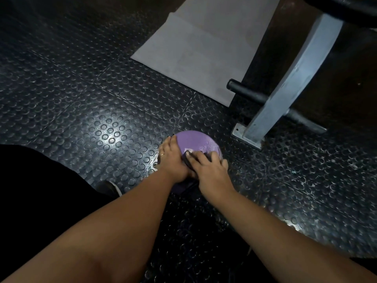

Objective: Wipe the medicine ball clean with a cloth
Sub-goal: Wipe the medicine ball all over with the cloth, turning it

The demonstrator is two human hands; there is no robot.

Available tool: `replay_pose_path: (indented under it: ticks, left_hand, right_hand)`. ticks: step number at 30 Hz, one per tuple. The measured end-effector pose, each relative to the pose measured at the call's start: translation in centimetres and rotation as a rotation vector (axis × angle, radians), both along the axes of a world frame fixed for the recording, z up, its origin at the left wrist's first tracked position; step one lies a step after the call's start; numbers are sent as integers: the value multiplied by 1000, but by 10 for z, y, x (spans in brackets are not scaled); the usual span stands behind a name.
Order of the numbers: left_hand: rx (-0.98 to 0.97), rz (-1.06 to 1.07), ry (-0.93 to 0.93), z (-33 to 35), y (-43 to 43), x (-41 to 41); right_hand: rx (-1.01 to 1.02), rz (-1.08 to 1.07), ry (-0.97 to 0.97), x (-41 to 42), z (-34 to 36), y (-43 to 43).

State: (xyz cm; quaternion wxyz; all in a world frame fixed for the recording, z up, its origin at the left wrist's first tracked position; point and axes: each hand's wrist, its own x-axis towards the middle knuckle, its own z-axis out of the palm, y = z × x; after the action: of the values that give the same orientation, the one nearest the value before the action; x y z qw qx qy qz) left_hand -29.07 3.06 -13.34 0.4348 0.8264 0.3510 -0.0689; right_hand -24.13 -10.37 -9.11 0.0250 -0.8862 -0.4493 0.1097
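Your left hand (173,160) is bracing the purple medicine ball (201,142) on the studded floor (102,119), fingers lying straight along its left side. Your right hand (210,172) is pressing the dark cloth (186,161) onto the ball's top, fingers curled over it, near the grey frame leg (285,88).

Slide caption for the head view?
Left hand steadies purple medicine ball on studded floor while right hand grips dark cloth on it.
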Motion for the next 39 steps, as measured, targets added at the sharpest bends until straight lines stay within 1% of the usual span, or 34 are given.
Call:
replay_pose_path:
  ticks: [3, 5, 7, 10, 12, 15, 19, 23, 26, 28, 30, 34, 39]
  left_hand:
    - [10, -9, 0, -3, -5, 3]
    - [26, -27, 16, -4, -6, 4]
    - [48, -28, 33, -3, -10, 4]
    - [74, -67, 88, -1, -16, 3]
    - [77, -80, 98, 1, -17, 4]
    - [55, -65, 87, 2, -15, 12]
    - [28, -42, 121, 4, -13, 14]
    - [25, -65, 136, 6, -17, 11]
    - [52, -90, 150, 6, -19, 12]
    - [59, -108, 169, 10, -21, 11]
    - [51, -110, 182, 12, -22, 12]
    - [64, -87, 133, 6, -19, 20]
    - [8, -64, 142, 13, -9, 22]
  right_hand:
    - [11, -8, -81, 7, 0, -3]
    - [-53, -59, -63, 17, 1, 5]
    - [-90, -153, -61, 35, 0, 22]
    - [-105, -248, 42, 62, 4, 42]
    - [-123, -233, 75, 67, 3, 43]
    - [-97, -166, 21, 48, 5, 30]
    - [-87, -84, -36, 18, 4, 4]
    - [-120, -73, -85, 22, 5, 1]
    - [-128, -186, -41, 47, 2, 14]
    - [-144, -262, 46, 65, 1, 20]
    - [-166, -287, 101, 72, 0, 22]
    - [-101, -273, 10, 46, -3, 3]
    - [49, -170, -64, 9, -16, -42]
